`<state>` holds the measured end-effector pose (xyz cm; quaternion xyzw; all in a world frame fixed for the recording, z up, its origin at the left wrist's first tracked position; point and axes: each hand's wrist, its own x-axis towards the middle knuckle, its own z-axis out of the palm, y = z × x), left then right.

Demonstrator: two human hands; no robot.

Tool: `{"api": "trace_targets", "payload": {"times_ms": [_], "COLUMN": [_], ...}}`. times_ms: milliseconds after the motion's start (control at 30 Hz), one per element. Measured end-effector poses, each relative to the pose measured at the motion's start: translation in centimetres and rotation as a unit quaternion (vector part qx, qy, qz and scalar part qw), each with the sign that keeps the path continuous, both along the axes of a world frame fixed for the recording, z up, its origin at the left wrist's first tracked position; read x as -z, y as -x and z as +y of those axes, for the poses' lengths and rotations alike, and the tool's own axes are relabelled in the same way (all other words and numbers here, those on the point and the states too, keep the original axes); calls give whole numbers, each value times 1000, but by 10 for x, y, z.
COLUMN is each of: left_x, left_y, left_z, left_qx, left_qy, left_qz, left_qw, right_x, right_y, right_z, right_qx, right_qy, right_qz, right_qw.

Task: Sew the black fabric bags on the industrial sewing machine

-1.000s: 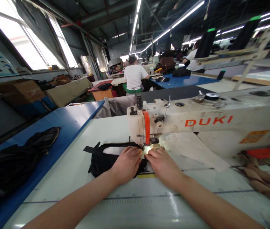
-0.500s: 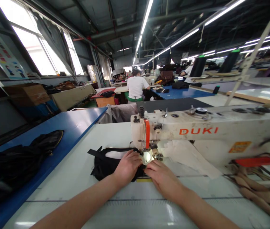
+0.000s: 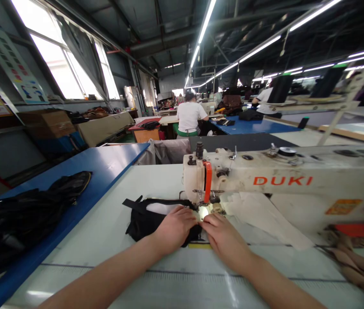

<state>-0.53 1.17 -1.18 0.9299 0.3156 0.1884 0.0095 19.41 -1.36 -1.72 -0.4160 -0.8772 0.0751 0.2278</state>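
A black fabric piece with a zip (image 3: 149, 218) lies on the pale sewing table (image 3: 111, 231), fed under the needle of a white DUKI sewing machine (image 3: 265, 180). My left hand (image 3: 175, 227) rests flat on the fabric, fingers stretched toward the presser foot. Just right of it, my right hand (image 3: 223, 234) presses down on the fabric's edge at the needle plate, fingers extended. The fingertips of both hands nearly meet below the lit needle area (image 3: 205, 210). Neither hand grips anything.
A heap of black bags (image 3: 24, 219) sits on the blue table at left. White paper sheets (image 3: 262, 214) lie under the machine arm. Tan straps (image 3: 355, 253) lie at right. A seated person in a white shirt (image 3: 190, 116) works further back.
The view shifted slightly. Both hands stay on the fabric at the needle; my right hand has edged a little closer to the presser foot.
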Motion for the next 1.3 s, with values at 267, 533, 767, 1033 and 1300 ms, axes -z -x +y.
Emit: {"api": "trace_targets", "payload": {"times_ms": [267,533,767,1033,1300], "left_x": [-2,-2,-3,1,4], "left_y": [13,10,7,0,-6], "left_z": [-9,-9,-8,3,15], "left_qx": [-16,-23,-31,-60,-73], "left_qy": [21,23,20,16,-10], "left_qz": [44,26,32,4,-18], "left_qw": [999,999,999,998,997], "right_x": [-1,-2,-7,-8,-5], "right_y": [3,3,5,7,5], "right_z": [1,1,2,5,4], "right_qx": [-5,1,9,33,42], "right_qy": [-16,-27,-35,-24,-29], "right_qz": [-60,-73,-75,-80,-72], "right_qw": [998,997,997,996,996]}}
